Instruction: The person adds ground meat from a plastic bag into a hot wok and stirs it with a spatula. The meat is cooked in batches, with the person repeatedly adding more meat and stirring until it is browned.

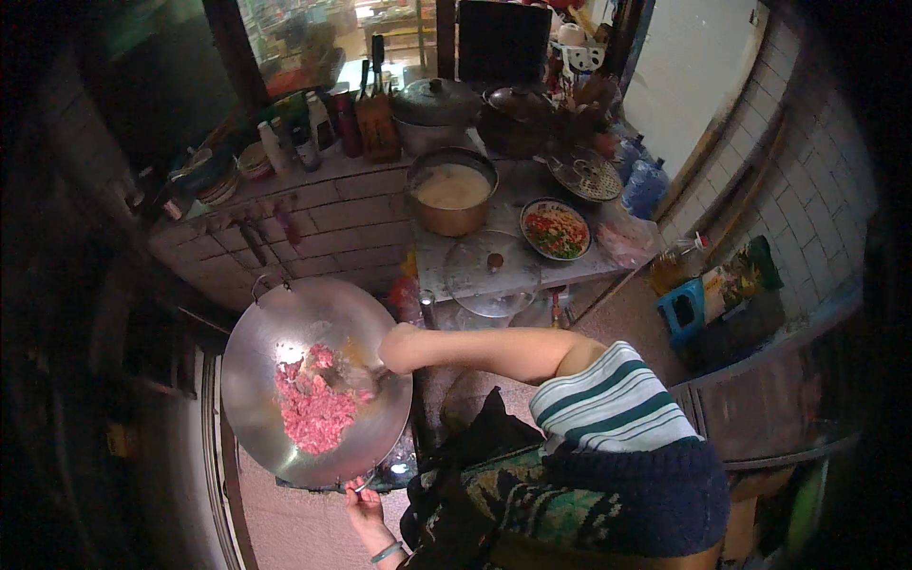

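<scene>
A wide metal wok (249, 399) stands on a stove (402, 459) in front of me. Pink raw minced meat (318, 420) lies in a loose heap at its middle, beside a little yellowish oil. My right hand (397, 349) reaches over the wok's near rim, closed around a spatula (356, 377); the blade is blurred against the meat's edge, and most of the handle is hidden by the hand. My left hand (365, 502), with a bracelet at the wrist, grips the wok's loop handle (368, 480). A second loop handle (267, 286) is on the opposite side.
On the side counter are a pot of pale liquid (452, 189), a glass lid (491, 278) and a bowl of chopped vegetables (556, 229). Bottles (274, 148) and a knife block (377, 128) line the ledge. An oil bottle (677, 267) stands by the tiled wall.
</scene>
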A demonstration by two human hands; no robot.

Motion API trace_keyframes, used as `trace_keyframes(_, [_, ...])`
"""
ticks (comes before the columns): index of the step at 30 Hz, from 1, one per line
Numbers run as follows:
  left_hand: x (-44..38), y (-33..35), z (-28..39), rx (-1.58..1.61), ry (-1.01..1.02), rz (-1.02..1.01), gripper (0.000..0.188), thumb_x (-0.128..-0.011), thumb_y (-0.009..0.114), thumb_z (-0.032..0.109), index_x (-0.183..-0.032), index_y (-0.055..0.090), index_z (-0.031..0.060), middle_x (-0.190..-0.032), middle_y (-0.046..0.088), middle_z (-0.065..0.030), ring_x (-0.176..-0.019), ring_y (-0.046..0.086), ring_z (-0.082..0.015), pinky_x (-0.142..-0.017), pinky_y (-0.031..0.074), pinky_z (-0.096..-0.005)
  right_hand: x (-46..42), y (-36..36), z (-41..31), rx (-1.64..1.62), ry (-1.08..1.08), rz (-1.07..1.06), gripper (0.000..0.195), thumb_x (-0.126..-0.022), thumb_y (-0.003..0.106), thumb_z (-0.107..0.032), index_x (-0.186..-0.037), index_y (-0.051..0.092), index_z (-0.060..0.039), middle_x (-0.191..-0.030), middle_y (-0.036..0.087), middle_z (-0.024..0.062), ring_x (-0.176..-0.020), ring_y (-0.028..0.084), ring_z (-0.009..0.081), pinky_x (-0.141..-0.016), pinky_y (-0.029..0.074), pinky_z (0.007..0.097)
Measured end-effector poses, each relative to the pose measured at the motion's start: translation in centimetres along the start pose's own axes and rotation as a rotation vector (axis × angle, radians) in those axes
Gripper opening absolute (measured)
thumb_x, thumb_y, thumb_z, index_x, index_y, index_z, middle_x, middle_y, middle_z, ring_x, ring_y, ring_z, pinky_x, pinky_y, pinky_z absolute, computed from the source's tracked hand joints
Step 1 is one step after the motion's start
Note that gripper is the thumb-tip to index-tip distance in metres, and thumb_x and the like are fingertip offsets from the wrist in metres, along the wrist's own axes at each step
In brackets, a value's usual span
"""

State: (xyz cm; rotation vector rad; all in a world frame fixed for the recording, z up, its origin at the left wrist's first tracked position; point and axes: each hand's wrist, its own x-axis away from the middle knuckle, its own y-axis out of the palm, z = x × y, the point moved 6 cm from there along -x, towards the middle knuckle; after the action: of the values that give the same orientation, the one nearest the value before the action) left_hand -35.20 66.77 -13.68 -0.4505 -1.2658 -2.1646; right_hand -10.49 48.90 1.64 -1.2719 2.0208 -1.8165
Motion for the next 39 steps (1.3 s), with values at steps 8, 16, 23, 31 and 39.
trace_keyframes(8, [-1.0,0.4,-0.3,-0.065,-0.076,-0.035,0.022,-0.069,0.065,0.014,-0.088,0.053,0.0123,-0.089,0.057,-0.0029,-0.078,0.054,-0.0142,-0.054,0.041,-0.0225,-8.0,4.7,-3.5,-0.798,-0.711,0.431,0.029,-0.074,0.058,-0.020,-0.097,0.060,-0.0035,-0.085,0.061,0.0140,-0.075,0.058,0.0239,-0.067,0.046,0.0362])
trace_keyframes(16, [0.9,-0.2,-0.6,0.101,0.058,0.166,0.006,-0.085,0.048,0.016,-0.090,0.050,0.0124,-0.093,0.058,-0.0048,-0.087,0.058,-0.0185,-0.060,0.043,-0.0245,-1.2,-1.4,-2.2,-0.012,-0.042,-0.412,0.028,-0.075,0.054,-0.026,-0.093,0.060,-0.0052,-0.070,0.061,0.0139,-0.055,0.057,0.0233,-0.055,0.046,0.0340])
trace_keyframes(23, [1.4,1.7,-0.8,0.068,0.057,0.257,0.006,-0.086,0.047,0.015,-0.089,0.051,0.0121,-0.092,0.061,-0.0063,-0.085,0.059,-0.0164,-0.058,0.041,-0.0203,-6.5,2.3,-4.0,-0.996,0.051,-0.451,0.027,-0.085,0.046,-0.024,-0.108,0.056,-0.0122,-0.050,0.043,-0.0009,-0.039,0.039,0.0057,-0.035,0.031,0.0209])
trace_keyframes(31, [1.3,2.0,-1.0,0.058,0.063,0.302,0.008,-0.087,0.045,0.014,-0.091,0.051,0.0122,-0.093,0.061,-0.0052,-0.083,0.059,-0.0139,-0.060,0.040,-0.0203,-0.3,-1.0,-6.4,-0.397,-0.058,-0.601,0.034,-0.080,0.055,-0.025,-0.111,0.053,-0.0130,-0.049,0.044,-0.0043,-0.035,0.036,0.0038,-0.033,0.029,0.0188])
trace_keyframes(39, [2.6,2.4,0.0,0.029,0.068,0.332,0.007,-0.086,0.047,0.015,-0.091,0.051,0.0122,-0.091,0.061,-0.0051,-0.082,0.059,-0.0135,-0.061,0.040,-0.0215,-9.4,-1.0,-9.5,-1.224,0.106,-0.285,0.027,-0.086,0.042,-0.026,-0.087,0.052,-0.0018,-0.054,0.047,0.0026,-0.036,0.040,0.0091,-0.032,0.032,0.0218])
